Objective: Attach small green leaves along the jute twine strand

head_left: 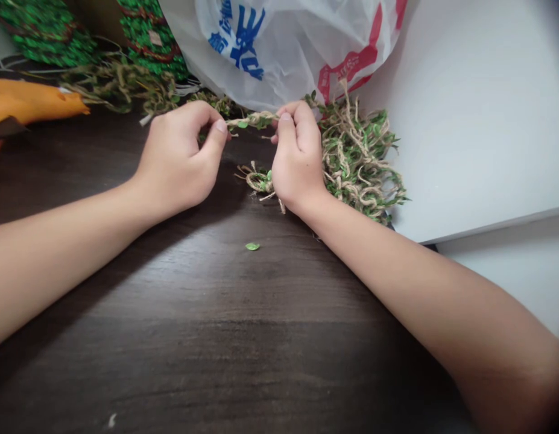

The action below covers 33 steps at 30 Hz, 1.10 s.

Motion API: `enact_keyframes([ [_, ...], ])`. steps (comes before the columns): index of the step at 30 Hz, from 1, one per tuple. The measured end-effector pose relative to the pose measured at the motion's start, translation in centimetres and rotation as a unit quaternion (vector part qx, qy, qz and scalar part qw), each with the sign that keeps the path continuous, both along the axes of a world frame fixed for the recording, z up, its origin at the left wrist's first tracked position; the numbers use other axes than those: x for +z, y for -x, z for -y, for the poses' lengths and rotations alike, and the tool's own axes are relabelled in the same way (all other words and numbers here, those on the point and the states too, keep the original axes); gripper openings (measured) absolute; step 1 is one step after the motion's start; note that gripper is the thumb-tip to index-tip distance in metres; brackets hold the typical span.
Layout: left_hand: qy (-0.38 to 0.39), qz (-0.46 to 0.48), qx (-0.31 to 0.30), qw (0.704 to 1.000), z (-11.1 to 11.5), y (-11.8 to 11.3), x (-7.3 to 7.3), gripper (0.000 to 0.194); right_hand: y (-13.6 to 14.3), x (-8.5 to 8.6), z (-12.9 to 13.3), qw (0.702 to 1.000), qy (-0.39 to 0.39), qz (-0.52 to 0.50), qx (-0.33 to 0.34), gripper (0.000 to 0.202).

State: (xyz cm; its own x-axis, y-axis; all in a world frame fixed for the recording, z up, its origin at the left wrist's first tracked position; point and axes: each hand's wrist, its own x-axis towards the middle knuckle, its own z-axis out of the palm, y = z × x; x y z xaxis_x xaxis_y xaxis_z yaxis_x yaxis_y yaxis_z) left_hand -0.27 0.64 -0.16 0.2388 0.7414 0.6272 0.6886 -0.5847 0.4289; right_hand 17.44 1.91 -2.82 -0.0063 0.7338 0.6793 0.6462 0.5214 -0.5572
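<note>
A short stretch of jute twine with small green leaves (252,120) runs taut between my two hands above the dark wooden table (216,313). My left hand (180,157) pinches its left end between thumb and fingers. Fingers of my right hand (297,157) are curled around the right end. The twine leads on into a tangled heap of the same leafy twine (360,157) just right of my right hand. A small loop of twine (256,179) lies on the table under my hands.
A white plastic bag with blue and red print (279,42) lies behind my hands. A white board (478,114) sits at the right. An orange object (30,102), more leafy twine (120,84) and green woven pieces (44,30) are far left. One loose leaf (252,246) lies on the table.
</note>
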Motion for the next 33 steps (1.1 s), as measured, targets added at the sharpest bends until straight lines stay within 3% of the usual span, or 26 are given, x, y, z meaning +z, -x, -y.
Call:
enact_keyframes([
  [3, 0.0, -0.015, 0.004, 1.0, 0.0, 0.0, 0.0, 0.024, 0.5, 0.9, 1.3, 0.999, -0.001, 0.038, -0.035, 0.039],
  [9, -0.017, -0.034, -0.027, 0.999, 0.1, -0.1, 0.0, 0.023, 1.8, 2.3, 4.0, 0.99, 0.023, 0.136, -0.034, 0.03],
  [13, -0.02, -0.028, -0.029, 0.999, 0.1, 0.0, 0.0, 0.022, 1.8, 1.8, 3.6, 0.984, 0.05, 0.166, -0.041, 0.039],
  [17, -0.015, -0.013, -0.025, 1.0, 0.1, 0.0, -0.1, 0.022, 1.2, 1.4, 2.6, 0.995, 0.039, 0.091, -0.029, 0.045],
  [20, -0.015, -0.032, -0.058, 0.998, 0.2, 0.0, -0.1, 0.025, 0.8, 1.3, 2.1, 0.997, 0.042, 0.057, -0.011, 0.044],
  [24, -0.014, -0.051, -0.116, 0.992, 0.4, 0.0, 0.0, 0.029, 0.7, 1.4, 2.0, 0.996, 0.055, 0.072, 0.026, 0.04],
  [33, -0.01, -0.034, -0.105, 0.994, 0.5, -0.1, 0.1, 0.03, 1.1, 1.2, 2.3, 0.99, 0.041, 0.125, 0.057, 0.036],
])
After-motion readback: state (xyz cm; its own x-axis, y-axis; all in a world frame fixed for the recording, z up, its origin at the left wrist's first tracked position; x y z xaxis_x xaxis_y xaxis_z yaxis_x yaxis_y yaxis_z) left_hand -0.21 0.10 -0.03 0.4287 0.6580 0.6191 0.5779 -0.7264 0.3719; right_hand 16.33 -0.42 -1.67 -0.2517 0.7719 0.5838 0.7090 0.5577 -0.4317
